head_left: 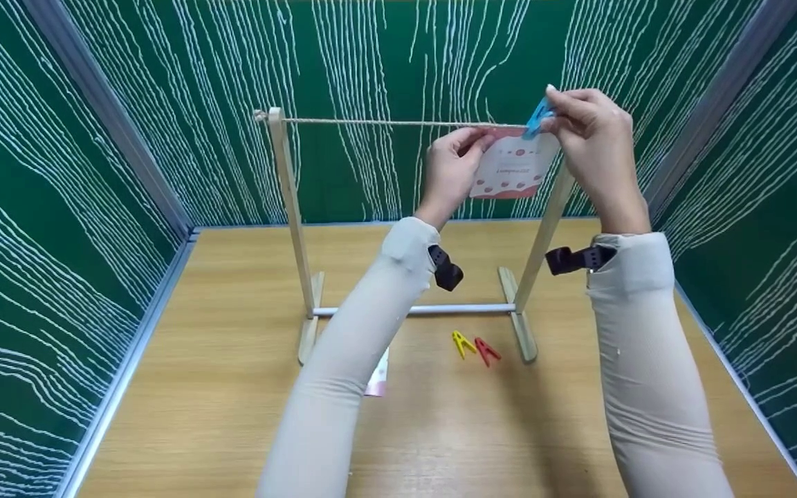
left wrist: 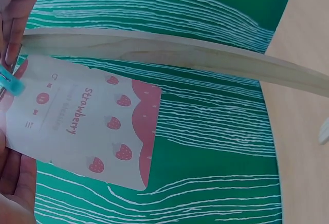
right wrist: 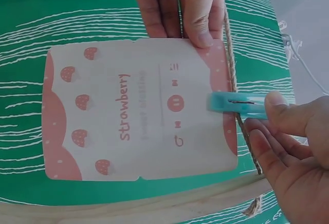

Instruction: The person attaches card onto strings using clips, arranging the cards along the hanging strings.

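the person's right hand [head_left: 599, 138] pinches a blue clothespin [head_left: 537, 121], its far end across the rope [head_left: 385, 123] and the top edge of a strawberry card [head_left: 509, 166] that hangs below and left of that grip. beside it, the left hand [head_left: 448, 166] pinches the card near its upper corner. well below both grips i see a yellow clothespin [head_left: 461, 338] and a red clothespin [head_left: 483, 346] on the table [head_left: 419, 449].

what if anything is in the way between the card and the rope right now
Nothing visible stands between them: the card's upper edge is right at the rope. The left hand pinches the card near its corner, and the blue clothespin, held by the right hand, lies across that edge.
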### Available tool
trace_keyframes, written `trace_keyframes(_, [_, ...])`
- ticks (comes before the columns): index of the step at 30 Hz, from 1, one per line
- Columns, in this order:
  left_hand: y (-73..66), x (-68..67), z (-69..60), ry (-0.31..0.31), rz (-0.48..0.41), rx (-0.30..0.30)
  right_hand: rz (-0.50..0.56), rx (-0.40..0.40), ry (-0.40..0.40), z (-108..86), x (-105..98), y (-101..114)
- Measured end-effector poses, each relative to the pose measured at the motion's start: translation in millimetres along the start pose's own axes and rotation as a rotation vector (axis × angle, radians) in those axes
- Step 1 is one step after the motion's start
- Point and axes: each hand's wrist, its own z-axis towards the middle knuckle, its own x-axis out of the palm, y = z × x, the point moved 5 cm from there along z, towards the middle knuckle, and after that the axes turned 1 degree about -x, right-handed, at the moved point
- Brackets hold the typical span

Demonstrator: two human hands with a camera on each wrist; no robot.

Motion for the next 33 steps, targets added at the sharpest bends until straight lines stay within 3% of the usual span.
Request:
trace_keyframes(6, [-0.2, -2.1, -1.0, 0.004, -0.016, -0.023, 0.034, 0.018, 0.023, 0.4, 1.1, -1.9])
trace_keyframes(16, [-1.1, -5.4, -3.8, 0.003, -0.03, 0.0, 0.188, 0.005, 0.001, -3.4, 3.2, -12.3])
trace_keyframes(25, [-20.7, -16.8, -21.9, 0.033, -0.046, -0.021, 0.293, -0.052, -0.06, -13.3, 4.0, -12.2])
trace_keyframes(33, [13.0, -21.4, -17.4, 0.091, -0.006, -0.013, 0.33, -0.075, -0.096, -22.7, 1.8, -24.6])
